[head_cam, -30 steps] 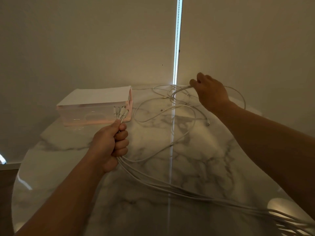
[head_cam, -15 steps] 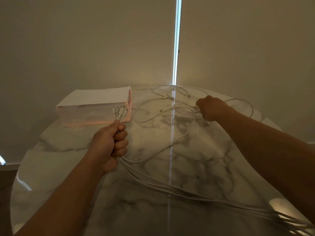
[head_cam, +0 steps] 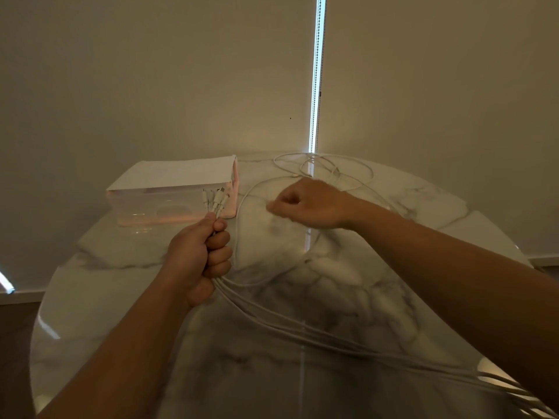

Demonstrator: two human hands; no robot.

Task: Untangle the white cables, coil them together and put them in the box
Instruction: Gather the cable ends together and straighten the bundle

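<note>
My left hand grips a bunch of white cables just below their plug ends, which stick up above my fist. The bunch trails from the fist across the table to the front right edge. My right hand hovers in a fist over the table's middle, to the right of the box, and pinches one cable that loops back behind it. More loose loops lie at the table's far edge. The translucent pinkish box with a white lid sits at the back left.
The round marble table carries everything; its edge curves off to the left and right. Plain blinds stand close behind it, with a bright vertical gap and bead chain between them. Floor shows at the lower left.
My right hand has come from the far edge toward the middle and leftward, closing on a cable and drawing it along. The left hand has kept still with its bunch.
</note>
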